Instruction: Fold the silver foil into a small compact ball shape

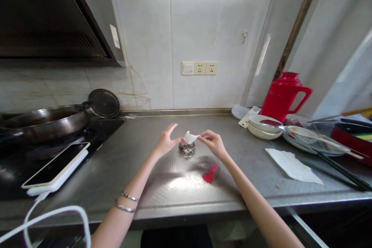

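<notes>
My right hand [213,142] pinches the edge of a small white piece of paper or tissue [191,137] between thumb and fingertips. Across from it is my left hand [167,141], its fingers spread and its thumb tip at the paper's left edge; I cannot tell whether it touches. Directly below the paper, a small shiny, dark-patterned round vessel [186,150] stands on the steel counter [145,186], its top partly covered from view. Nearer to me lies a clear piece with red patches [209,174], perhaps a plastic wrapper.
To the left, a phone on a white power bank [56,166] with a cable lies by the stove, where a large pan [46,124] sits. On the right are a torn white tissue [293,166], stacked bowls [264,127], plates and a red thermos [281,97].
</notes>
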The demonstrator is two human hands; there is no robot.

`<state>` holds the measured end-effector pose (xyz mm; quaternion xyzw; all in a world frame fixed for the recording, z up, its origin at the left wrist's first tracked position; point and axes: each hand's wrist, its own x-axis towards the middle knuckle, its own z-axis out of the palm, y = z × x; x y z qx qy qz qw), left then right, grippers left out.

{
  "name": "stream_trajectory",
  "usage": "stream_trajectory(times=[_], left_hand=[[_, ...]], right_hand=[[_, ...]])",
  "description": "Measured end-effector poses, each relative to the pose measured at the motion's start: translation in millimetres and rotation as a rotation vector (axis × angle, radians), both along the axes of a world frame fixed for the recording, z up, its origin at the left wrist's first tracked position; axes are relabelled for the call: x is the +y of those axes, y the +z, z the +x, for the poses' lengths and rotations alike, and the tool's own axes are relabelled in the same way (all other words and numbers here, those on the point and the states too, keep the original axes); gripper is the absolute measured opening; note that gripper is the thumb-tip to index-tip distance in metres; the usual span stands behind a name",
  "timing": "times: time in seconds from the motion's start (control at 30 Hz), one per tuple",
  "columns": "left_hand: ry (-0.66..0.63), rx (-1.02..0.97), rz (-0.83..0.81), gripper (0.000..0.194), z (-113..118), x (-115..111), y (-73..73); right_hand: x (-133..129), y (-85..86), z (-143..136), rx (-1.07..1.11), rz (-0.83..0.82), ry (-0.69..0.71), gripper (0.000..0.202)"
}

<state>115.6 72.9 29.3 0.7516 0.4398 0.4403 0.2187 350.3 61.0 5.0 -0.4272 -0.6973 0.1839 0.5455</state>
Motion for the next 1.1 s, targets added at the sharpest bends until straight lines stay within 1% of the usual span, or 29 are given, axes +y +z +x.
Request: stream_trajectory(times=[0.07, 0.2, 0.27, 0.33, 0.43, 0.53, 0.6, 0.67, 0.73, 0.8, 0.87, 0.93, 1.0, 1.03, 1.1], left_hand=[[-0.006, -0.054, -0.021, 0.068, 4.0, 0.1, -2.7], [-0.07, -0.125, -0.124, 0.068, 17.9, -2.4, -13.1], [-0.117, -0.151, -0.17, 0.058, 25.1, -5.1, -17.4], [-0.158, -0.217, -0.225, 0.05, 30.1, -7.6, -19.7], [-0.193, -0.326, -0.303, 0.048, 32.9, -8.6, -20.0], [-0.185, -0.375, -0.316, 0.046, 32.1, -7.1, -18.5], [-0.176, -0.381, -0.318, 0.044, 31.4, -6.2, -17.5], [-0.175, -0.386, -0.327, 0.042, 31.3, -6.6, -16.6], [-0.186, -0.396, -0.331, 0.04, 31.9, -7.7, -16.3], [-0.195, -0.402, -0.323, 0.039, 32.6, -8.3, -16.6], [-0.194, -0.406, -0.306, 0.037, 32.1, -6.7, -17.7], [-0.182, -0.407, -0.29, 0.037, 29.8, -2.5, -19.7], [-0.141, -0.371, -0.267, 0.04, 25.7, 3.4, -23.2], [-0.107, -0.328, -0.252, 0.044, 23.5, 6.3, -25.8], [-0.041, -0.198, -0.218, 0.063, 20.0, 11.3, -32.6]], right_hand=[[-1.1, 0.8, -1.0, 0.005, 0.022, -0.029, 0.035], [-3.1, 0.8, -4.9, -0.022, 0.053, -0.039, 0.033], [-3.9, 0.3, -7.4, -0.04, 0.058, -0.023, 0.032], [-4.3, -0.5, -9.5, -0.055, 0.056, -0.01, 0.031], [-4.1, -1.6, -10.8, -0.07, 0.04, -0.005, 0.032], [-3.2, -3.2, -10.7, -0.057, 0.017, -0.001, 0.031], [-2.4, -4.8, -11.6, -0.012, -0.016, -0.008, 0.029], [-1.5, -6.8, -14.5, 0.044, -0.073, 0.007, 0.036], [-0.4, -8.7, -19.0, 0.077, -0.126, 0.06, 0.044], [1.3, -9.5, -24.0, 0.082, -0.144, 0.122, 0.038], [4.0, -8.5, -27.6, 0.081, -0.14, 0.155, 0.033], [7.9, -5.3, -28.9, 0.07, -0.128, 0.126, 0.032], [12.3, -0.5, -27.6, 0.002, -0.073, 0.02, 0.029], [14.2, 2.3, -26.3, -0.066, -0.029, -0.043, 0.026], [16.9, 7.6, -23.5, -0.274, 0.066, -0.122, 0.019]])
